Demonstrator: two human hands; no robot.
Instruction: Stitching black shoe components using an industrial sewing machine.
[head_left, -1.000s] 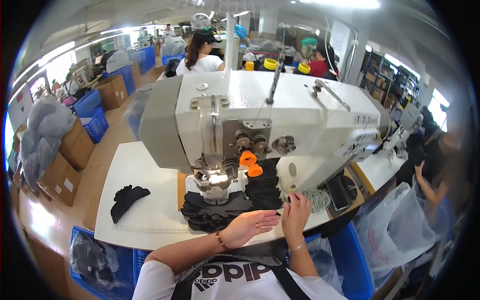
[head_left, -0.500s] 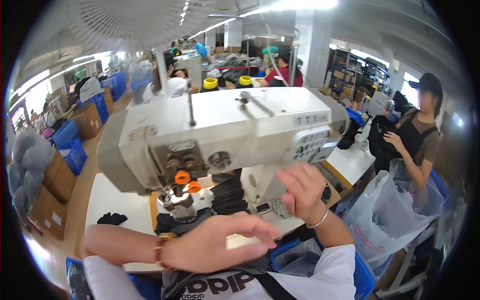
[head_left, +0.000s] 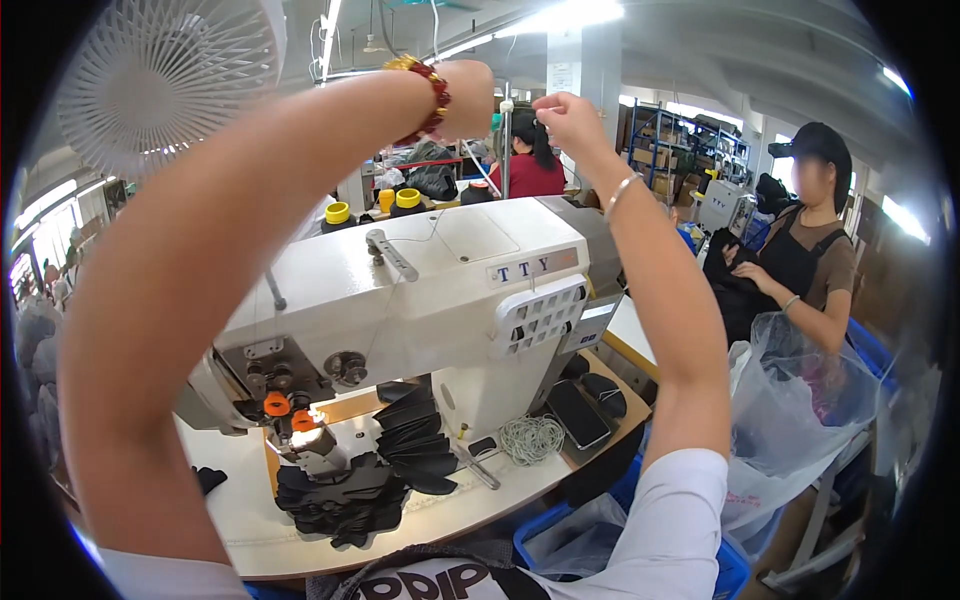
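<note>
The right hand (head_left: 575, 125) has its grip drawn in, fingers bent and thumb near the forefinger at the left; whether it has hold of anything fine, such as thread, cannot be told. The grip of the left hand (head_left: 468, 100) is turned away, its fingers hidden, so how far they are spread and what they hold cannot be told either. Both hands are raised high, one on each side of the top of a metal pole (head_left: 505, 150), which rises on the far side of a white sewing machine (head_left: 400, 265). A beaded bracelet (head_left: 436, 95) circles the left wrist and a bangle (head_left: 622, 193) the right. Below, on the bench (head_left: 470, 512), a heap of black pieces (head_left: 340, 500) lies near the needle end of the machine, under two orange knobs (head_left: 276, 404); more black pieces are fanned out just to its right. Farther right lie a coil of pale cord (head_left: 531, 440) and a dark phone (head_left: 578, 417). Two yellow-topped spools (head_left: 408, 199) stand beyond the machine. On the right, a co-worker (head_left: 800, 230) in a black cap handles dark cloth (head_left: 728, 300) behind a clear plastic bag (head_left: 790, 410).
</note>
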